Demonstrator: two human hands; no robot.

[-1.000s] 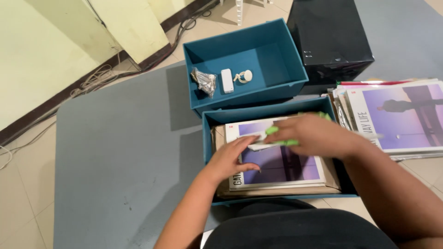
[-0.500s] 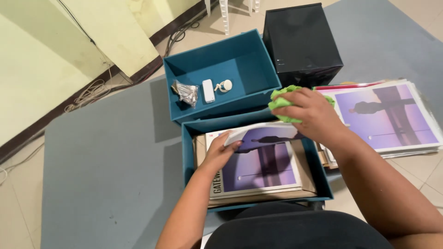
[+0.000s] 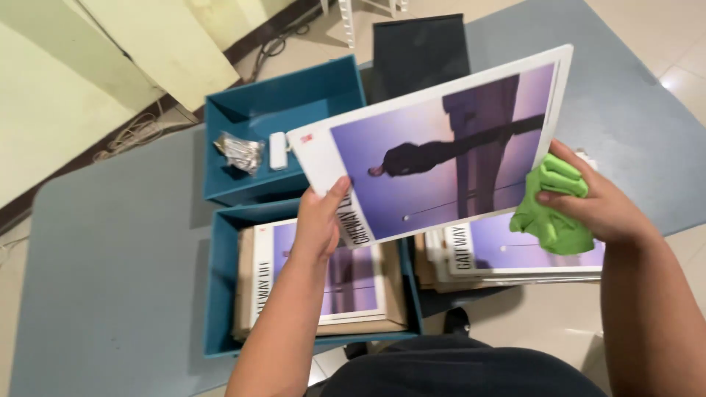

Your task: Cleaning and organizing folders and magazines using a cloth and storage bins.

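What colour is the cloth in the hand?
Bright green. The cloth is bunched in the right hand, clearest in the head view.

Purple-white magazine (image 3: 441, 147), green cloth (image 3: 553, 213), teal bins (image 3: 220, 294), black box (image 3: 419, 51).

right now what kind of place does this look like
Probably a plain indoor room used for sorting or storage, not a shop. Teal bins sit on a grey mat over a tiled floor, with cables trailing along the wall and stacked magazines beside the bins.
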